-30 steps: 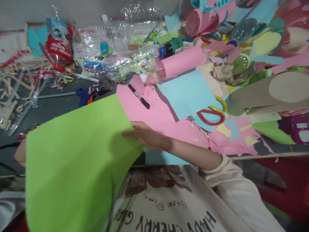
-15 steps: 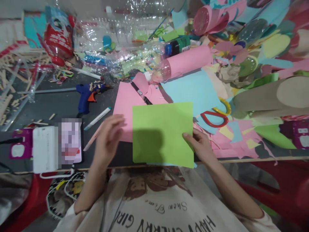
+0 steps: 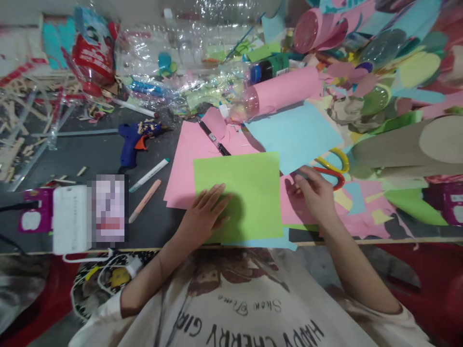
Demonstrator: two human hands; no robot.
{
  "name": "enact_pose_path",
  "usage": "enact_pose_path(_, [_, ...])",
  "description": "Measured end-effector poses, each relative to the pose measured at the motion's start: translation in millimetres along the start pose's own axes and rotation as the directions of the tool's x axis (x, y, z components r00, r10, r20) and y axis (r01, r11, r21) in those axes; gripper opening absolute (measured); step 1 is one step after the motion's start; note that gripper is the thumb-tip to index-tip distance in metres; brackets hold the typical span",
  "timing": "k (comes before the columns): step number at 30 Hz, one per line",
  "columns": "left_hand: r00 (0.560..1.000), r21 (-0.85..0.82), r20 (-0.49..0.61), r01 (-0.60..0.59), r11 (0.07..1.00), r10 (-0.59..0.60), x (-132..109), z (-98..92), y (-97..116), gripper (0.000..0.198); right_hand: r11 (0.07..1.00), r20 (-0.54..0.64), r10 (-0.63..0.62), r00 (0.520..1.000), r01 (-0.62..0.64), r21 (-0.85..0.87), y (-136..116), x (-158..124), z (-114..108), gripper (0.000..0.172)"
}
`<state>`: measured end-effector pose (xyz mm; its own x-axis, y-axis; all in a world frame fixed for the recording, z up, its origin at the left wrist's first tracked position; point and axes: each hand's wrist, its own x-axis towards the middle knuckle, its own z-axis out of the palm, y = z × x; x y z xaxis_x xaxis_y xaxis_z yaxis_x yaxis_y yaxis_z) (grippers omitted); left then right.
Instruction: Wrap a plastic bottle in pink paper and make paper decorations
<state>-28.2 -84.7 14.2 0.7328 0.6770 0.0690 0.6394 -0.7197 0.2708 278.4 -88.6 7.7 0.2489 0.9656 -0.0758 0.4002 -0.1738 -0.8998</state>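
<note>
A rectangular sheet of bright green paper point(image 3: 253, 193) lies at the front edge of the table, over pink paper point(image 3: 181, 159) and a piece of light blue paper. My left hand point(image 3: 210, 212) rests flat on its left part, fingers spread. My right hand point(image 3: 316, 195) is off the sheet, to its right, with fingers loosely bent and nothing visible between them. It hovers beside the scissors point(image 3: 336, 161), covering part of their red handle; the blades are hidden. Behind the green sheet, a black pen point(image 3: 213, 137) lies on the pink paper.
A blue glue gun point(image 3: 128, 144), a teal-capped marker point(image 3: 149, 174) and an orange marker point(image 3: 144, 201) lie left, near a phone point(image 3: 108, 207) and a white box point(image 3: 70, 219). Behind is a pink-wrapped bottle point(image 3: 282, 94). Paper scraps point(image 3: 361, 207) cover the right side.
My left hand has come down onto the green sheet. My right hand has let go of the sheet's right edge and moved up and right to the scissors. The sheet has shifted slightly left.
</note>
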Motion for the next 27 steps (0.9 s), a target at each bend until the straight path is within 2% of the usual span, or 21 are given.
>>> enact_pose_path(4, [0.998, -0.035, -0.037, 0.05, 0.998, -0.052, -2.1, -2.0, -8.3, 0.038, 0.997, -0.065, 0.001, 0.998, 0.004, 0.082, 2.3, 9.9, -0.2, 0.006])
enact_pose_path(9, [0.966, -0.103, -0.128, 0.214, 0.971, -0.226, -6.5, -7.9, -27.8, 0.036, 0.988, -0.174, -0.04, 0.984, 0.065, 0.143, -2.1, 0.7, 4.5, 0.014])
enact_pose_path(12, [0.935, -0.144, -0.178, 0.284, 0.948, -0.308, -9.6, -11.3, -38.0, 0.035, 0.997, -0.055, -0.069, 0.996, 0.07, 0.014, -8.5, -12.9, 10.9, 0.02])
enact_pose_path(15, [0.924, -0.172, -0.186, 0.305, 0.937, -0.335, -11.6, -13.0, -41.9, 0.034, 0.981, 0.056, -0.092, 0.994, 0.101, -0.165, -15.0, -23.1, 18.7, 0.02])
enact_pose_path(19, [0.926, -0.198, -0.174, 0.302, 0.933, -0.336, -14.0, -12.4, -39.9, 0.033, 0.962, 0.148, -0.125, 0.981, 0.156, -0.224, -23.3, -27.2, 22.9, 0.017])
enact_pose_path(24, [0.911, -0.209, -0.206, 0.315, 0.926, -0.356, -16.6, -9.2, -38.6, 0.032, 0.964, 0.091, -0.044, 0.995, 0.066, -0.257, -31.6, -22.8, 15.0, 0.016])
enact_pose_path(27, [0.904, -0.207, -0.235, 0.313, 0.927, -0.357, -17.7, -6.9, -38.2, 0.033, 0.983, 0.063, 0.06, 0.996, -0.048, -0.178, -30.7, -20.5, 12.7, 0.028])
